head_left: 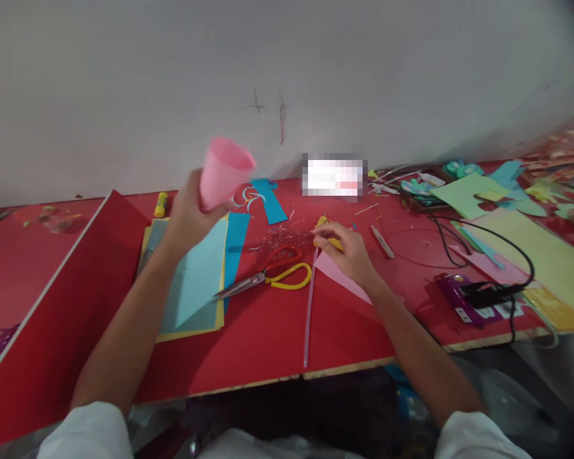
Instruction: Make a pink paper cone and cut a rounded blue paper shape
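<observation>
Closest in, the table (268, 381) front edge runs just past your sleeves, and the red top behind it lies bare between your forearms: that's your open room. A thin clear strip (308, 319) crosses it, one end right at the edge. Next out, the scissors (268, 275) lie flat, tips touching the right edge of the paper stack (196, 287) that sits under your left forearm. Your right hand (349, 252) rests palm down on a pink sheet (337, 275), fingers curled onto a yellow piece (329, 241); whether it's pinched, I cannot tell. Right of that, a black cable (483, 239) loops over the top, so it's crowded on that side. Your left hand (186, 213) is up off the table, wrapped round the narrow end of a pink cup (224, 169), which is tilted above the stack's far edge. A glue stick (161, 204) lies beyond, near the wall (287, 76).
</observation>
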`<state>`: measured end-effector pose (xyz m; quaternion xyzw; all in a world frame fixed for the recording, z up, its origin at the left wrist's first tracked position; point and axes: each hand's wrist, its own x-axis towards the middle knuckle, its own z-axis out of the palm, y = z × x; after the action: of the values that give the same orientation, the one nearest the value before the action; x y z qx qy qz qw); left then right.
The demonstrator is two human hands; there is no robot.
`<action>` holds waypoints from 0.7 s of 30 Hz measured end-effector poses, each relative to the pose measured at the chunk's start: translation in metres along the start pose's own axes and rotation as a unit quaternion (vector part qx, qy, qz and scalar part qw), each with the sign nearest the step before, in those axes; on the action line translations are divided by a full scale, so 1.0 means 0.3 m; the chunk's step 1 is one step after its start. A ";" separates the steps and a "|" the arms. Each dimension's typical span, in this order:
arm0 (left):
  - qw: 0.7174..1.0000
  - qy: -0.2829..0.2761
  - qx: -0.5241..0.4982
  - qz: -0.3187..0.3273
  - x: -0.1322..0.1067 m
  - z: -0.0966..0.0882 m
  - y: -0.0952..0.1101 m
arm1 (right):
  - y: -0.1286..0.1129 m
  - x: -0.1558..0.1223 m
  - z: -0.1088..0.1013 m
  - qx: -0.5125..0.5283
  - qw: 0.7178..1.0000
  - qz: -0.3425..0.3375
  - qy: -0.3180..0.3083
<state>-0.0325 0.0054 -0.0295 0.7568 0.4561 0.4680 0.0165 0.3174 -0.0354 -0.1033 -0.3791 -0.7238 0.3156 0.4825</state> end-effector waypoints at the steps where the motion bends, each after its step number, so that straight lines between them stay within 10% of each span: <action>1: 0.998 -0.040 0.040 0.040 -0.008 0.011 0.030 | 0.006 0.004 -0.003 0.035 0.999 0.022 0.023; 5: 0.947 -0.176 0.150 0.224 -0.060 0.081 0.175 | 0.031 0.001 0.029 0.214 0.972 0.096 -0.026; 11: 0.927 -0.196 0.143 0.286 -0.148 0.195 0.278 | 0.016 -0.042 0.134 0.275 0.941 0.156 -0.123; 16: 0.996 -0.020 -0.033 0.077 -0.190 0.274 0.249 | 0.030 -0.057 0.184 0.259 0.954 0.151 -0.031; 21: 0.926 -0.083 -0.340 -0.139 -0.237 0.353 0.255 | 0.045 -0.056 0.190 0.186 0.976 0.115 -0.014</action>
<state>0.0855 -0.0468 -0.1036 0.6710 0.3672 0.5236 0.3752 0.2713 -0.0479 -0.1412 -0.3589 -0.6106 0.5035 0.4948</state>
